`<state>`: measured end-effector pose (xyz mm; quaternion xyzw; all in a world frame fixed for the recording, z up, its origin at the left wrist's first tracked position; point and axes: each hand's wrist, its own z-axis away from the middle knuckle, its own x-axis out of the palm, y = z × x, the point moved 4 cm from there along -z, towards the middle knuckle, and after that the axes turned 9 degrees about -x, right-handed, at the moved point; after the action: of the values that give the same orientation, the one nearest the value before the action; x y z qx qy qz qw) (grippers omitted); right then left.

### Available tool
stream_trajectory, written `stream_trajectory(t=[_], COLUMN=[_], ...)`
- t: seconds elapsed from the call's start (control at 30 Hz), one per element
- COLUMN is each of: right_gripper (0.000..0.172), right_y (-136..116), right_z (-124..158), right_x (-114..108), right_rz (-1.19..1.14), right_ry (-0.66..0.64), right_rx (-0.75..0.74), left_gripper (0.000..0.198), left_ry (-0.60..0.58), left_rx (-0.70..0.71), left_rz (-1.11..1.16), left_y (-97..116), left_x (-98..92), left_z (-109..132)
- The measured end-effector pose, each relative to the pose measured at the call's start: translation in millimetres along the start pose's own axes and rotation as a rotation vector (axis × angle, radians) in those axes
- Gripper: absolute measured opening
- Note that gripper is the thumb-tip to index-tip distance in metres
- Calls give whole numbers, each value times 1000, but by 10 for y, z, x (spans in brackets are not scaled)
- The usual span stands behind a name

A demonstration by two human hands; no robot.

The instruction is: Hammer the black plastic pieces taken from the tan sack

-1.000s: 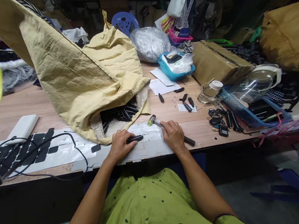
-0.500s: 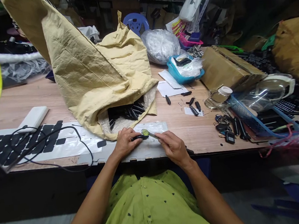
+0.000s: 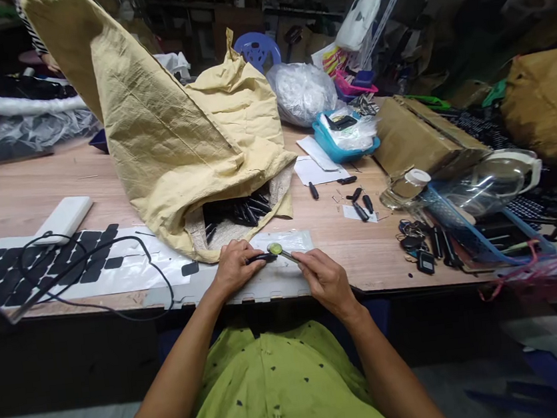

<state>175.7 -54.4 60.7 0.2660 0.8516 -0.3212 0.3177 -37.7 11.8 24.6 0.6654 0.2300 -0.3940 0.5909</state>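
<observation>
My left hand (image 3: 235, 269) presses a thin black stick-shaped part (image 3: 261, 258) down on a white foam pad (image 3: 267, 284) at the table's front edge, fingers curled over it. My right hand (image 3: 324, 281) grips the handle of a small hammer, whose yellow-green head (image 3: 275, 249) rests right at the tip of the black part. Behind my hands a clear plastic bag (image 3: 289, 238) lies flat. A big beige woven sack (image 3: 184, 132) stands open just beyond, with several more black parts (image 3: 238, 212) spilling from its mouth.
A solar panel sheet (image 3: 39, 270) with a black cable and a white power bank (image 3: 63, 219) lie left. Loose black parts (image 3: 358, 203), papers, a blue tray (image 3: 345, 135), a cardboard box (image 3: 416, 136), a plastic jar and a blue basket (image 3: 465, 214) crowd the right side.
My right hand swung the hammer from lying flat on the table leftward, bringing its head onto the tip of the black part. My left hand kept hold of the part.
</observation>
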Motion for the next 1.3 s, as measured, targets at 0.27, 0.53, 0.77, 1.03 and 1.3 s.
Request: stream_trajectory(t=[0.27, 0.53, 0.77, 1.03, 1.3], right_gripper=[32, 31, 29, 29, 29], right_y=[245, 655, 645, 601, 595], right_z=[57, 21, 48, 20, 25], right_x=[17, 118, 181, 195, 184], right_rz=[90, 384, 388, 421, 422], right_ry=[35, 56, 63, 12, 0], right_rx=[51, 155, 207, 237, 238], left_gripper=[23, 21, 21, 15, 13], left_ry=[11, 24, 35, -119, 82], left_rx=[0, 29, 55, 384, 316], left_rz=[-3, -26, -67, -34, -308], left_y=[-4, -12, -5, 219, 284], left_x=[-10, -30, -79, -47, 334], left_z=[22, 64, 89, 794, 1048])
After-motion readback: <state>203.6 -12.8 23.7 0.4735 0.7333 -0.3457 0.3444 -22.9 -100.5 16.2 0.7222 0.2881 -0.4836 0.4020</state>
